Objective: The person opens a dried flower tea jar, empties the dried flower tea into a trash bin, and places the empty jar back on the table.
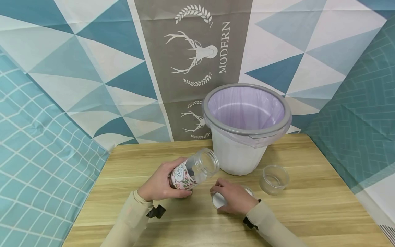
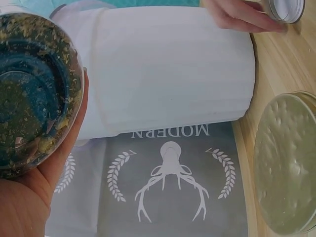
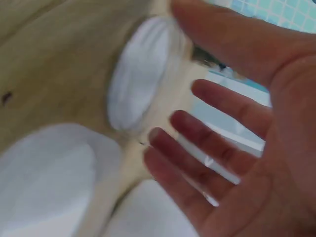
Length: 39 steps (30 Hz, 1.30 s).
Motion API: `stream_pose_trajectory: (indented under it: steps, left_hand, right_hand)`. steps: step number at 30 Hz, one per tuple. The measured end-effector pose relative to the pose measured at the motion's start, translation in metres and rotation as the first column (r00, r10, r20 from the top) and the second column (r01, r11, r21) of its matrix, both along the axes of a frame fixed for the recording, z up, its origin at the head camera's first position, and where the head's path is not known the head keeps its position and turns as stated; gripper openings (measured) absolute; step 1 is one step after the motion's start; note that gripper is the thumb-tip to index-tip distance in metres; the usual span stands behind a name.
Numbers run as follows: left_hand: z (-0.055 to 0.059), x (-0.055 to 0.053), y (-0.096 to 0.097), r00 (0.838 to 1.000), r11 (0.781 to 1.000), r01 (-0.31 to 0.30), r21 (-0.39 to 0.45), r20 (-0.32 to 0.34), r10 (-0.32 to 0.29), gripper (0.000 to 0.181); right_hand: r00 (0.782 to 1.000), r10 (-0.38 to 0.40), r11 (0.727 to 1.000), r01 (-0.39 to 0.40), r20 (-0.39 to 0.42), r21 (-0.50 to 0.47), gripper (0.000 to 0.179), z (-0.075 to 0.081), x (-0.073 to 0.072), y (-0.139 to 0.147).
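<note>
My left hand (image 1: 162, 181) grips a clear jar (image 1: 197, 171) with a pink floral label, tilted with its open mouth toward the white bin. Dried bits cling inside the jar's base (image 2: 42, 98) in the left wrist view. My right hand (image 1: 237, 196) is over a white round lid (image 1: 218, 201) on the table. In the right wrist view its fingers (image 3: 217, 143) are spread and loosely bent, with a gap to the blurred white lid (image 3: 140, 74). A greenish round lid or container (image 2: 289, 163) lies below my left hand, mostly hidden in the head view.
The white bin (image 1: 237, 154) with a grey rim and purple liner stands at the back right of the wooden table (image 1: 135, 157). A clear round container (image 1: 274, 180) stands right of my right hand. Patterned cloth (image 1: 120, 68) hangs behind and at both sides.
</note>
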State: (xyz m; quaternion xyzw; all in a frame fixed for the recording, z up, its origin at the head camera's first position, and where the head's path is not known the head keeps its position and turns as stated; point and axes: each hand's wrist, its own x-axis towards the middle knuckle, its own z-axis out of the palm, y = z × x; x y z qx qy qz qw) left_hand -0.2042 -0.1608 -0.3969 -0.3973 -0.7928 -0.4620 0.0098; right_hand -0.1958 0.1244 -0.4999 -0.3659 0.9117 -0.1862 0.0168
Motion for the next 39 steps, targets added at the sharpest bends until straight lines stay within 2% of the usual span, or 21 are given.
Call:
stream_pose_trajectory:
  steps: [3,5,9,12,14,16,18,20,22,25,28,31,33,39]
  left_hand:
    - [0.002,0.001,-0.002,1.0,1.0,-0.018,-0.004,-0.009,0.018,0.071]
    - [0.005,0.001,-0.003,0.999,0.999,-0.036,-0.008,-0.015,0.036,0.07]
    - [0.013,-0.002,-0.005,0.995,0.996,-0.091,-0.025,-0.043,0.09,0.076]
    - [0.023,-0.007,-0.005,0.986,0.989,-0.146,-0.026,-0.081,0.143,0.08]
    - [0.03,-0.011,-0.004,0.979,0.984,-0.176,-0.016,-0.106,0.173,0.078]
    - [0.037,-0.015,-0.001,0.973,0.981,-0.196,0.003,-0.127,0.195,0.076]
    - [0.044,-0.019,0.001,0.964,0.975,-0.219,0.02,-0.148,0.22,0.074]
    - [0.05,-0.024,0.003,0.958,0.971,-0.234,0.039,-0.164,0.237,0.073]
    - [0.057,-0.029,0.006,0.952,0.968,-0.247,0.053,-0.174,0.252,0.072]
    - [0.064,-0.038,0.009,0.94,0.959,-0.279,0.044,-0.19,0.282,0.071]
    - [0.071,-0.047,0.014,0.929,0.949,-0.314,0.022,-0.2,0.312,0.072]
    - [0.079,-0.056,0.019,0.915,0.937,-0.348,0.016,-0.214,0.343,0.074]
    - [0.084,-0.062,0.022,0.899,0.927,-0.376,0.011,-0.24,0.367,0.074]
    - [0.1,-0.079,0.028,0.837,0.889,-0.458,-0.002,-0.337,0.43,0.076]
  right_hand:
    - [0.993,0.003,0.999,-0.009,-0.118,-0.045,0.052,0.01,0.0,0.002]
    - [0.969,0.006,0.995,-0.031,-0.246,-0.098,0.048,0.021,-0.001,0.004]
    - [0.883,-0.022,0.963,-0.107,-0.469,-0.247,0.038,0.054,0.002,0.01]
    - [0.821,-0.067,0.904,-0.19,-0.568,-0.383,0.025,0.085,0.006,0.015]
    - [0.772,-0.109,0.86,-0.243,-0.626,-0.449,0.025,0.104,0.008,0.019]
    - [0.718,-0.157,0.832,-0.274,-0.678,-0.483,0.03,0.122,0.01,0.025]
    - [0.673,-0.214,0.82,-0.27,-0.708,-0.504,0.032,0.135,0.01,0.032]
    - [0.642,-0.272,0.818,-0.238,-0.717,-0.523,0.035,0.146,0.007,0.04]
    - [0.634,-0.32,0.819,-0.189,-0.704,-0.542,0.036,0.152,0.002,0.049]
    - [0.643,-0.37,0.82,-0.112,-0.671,-0.561,0.04,0.157,-0.011,0.061]
    - [0.648,-0.397,0.831,-0.048,-0.65,-0.554,0.045,0.155,-0.024,0.069]
    - [0.646,-0.409,0.832,-0.026,-0.645,-0.554,0.045,0.148,-0.034,0.071]
    - [0.643,-0.411,0.833,-0.023,-0.646,-0.553,0.044,0.143,-0.04,0.071]
    - [0.639,-0.423,0.824,-0.024,-0.642,-0.566,0.041,0.137,-0.048,0.068]
